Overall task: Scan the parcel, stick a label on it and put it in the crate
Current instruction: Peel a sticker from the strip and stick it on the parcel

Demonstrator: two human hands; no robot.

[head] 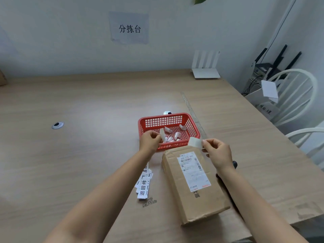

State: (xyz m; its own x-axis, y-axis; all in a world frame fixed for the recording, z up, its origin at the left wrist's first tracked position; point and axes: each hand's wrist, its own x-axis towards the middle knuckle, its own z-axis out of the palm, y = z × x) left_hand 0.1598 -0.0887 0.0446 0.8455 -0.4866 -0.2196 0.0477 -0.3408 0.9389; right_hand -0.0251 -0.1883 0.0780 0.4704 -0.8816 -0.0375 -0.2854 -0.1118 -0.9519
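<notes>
1. brown cardboard parcel (194, 185) lies flat on the wooden table (87, 106) at the near edge, its white shipping label (193, 171) facing up.
2. just left of the parcel sits a small pile of printed label strips (144, 183), partly under the left forearm.
3. right hand (218, 153) hovers over the parcel's far end, fingertips pinching a pale label piece (195, 142).
4. left hand (150, 140) is at the near rim of the red basket (192, 131), fingers pinching a small white backing scrap (162, 134).
5. the basket, just beyond the parcel, holds more curled white scraps.
6. a white router (206, 67) stands at the table's far edge by the wall.
</notes>
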